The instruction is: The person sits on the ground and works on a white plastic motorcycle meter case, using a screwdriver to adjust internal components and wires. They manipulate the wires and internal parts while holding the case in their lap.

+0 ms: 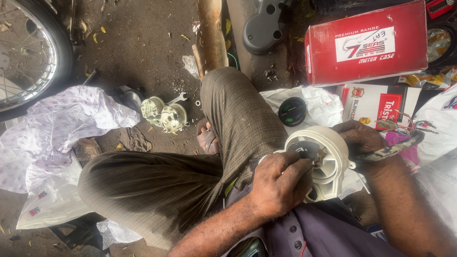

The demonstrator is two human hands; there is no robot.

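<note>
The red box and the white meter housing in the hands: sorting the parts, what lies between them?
In the head view, between the red box and the white meter housing lie a white plastic bag and a round black part.

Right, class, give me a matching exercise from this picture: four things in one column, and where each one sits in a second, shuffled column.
Things:
1. cream round housing
2. red box
3. spoked wheel
4. small wrench

Places:
A. on the dirt ground beside two pale round parts
B. top right, next to a grey cover
C. held between both hands over the lap
D. top left edge of the view

Pairs: 1-C, 2-B, 3-D, 4-A
</note>
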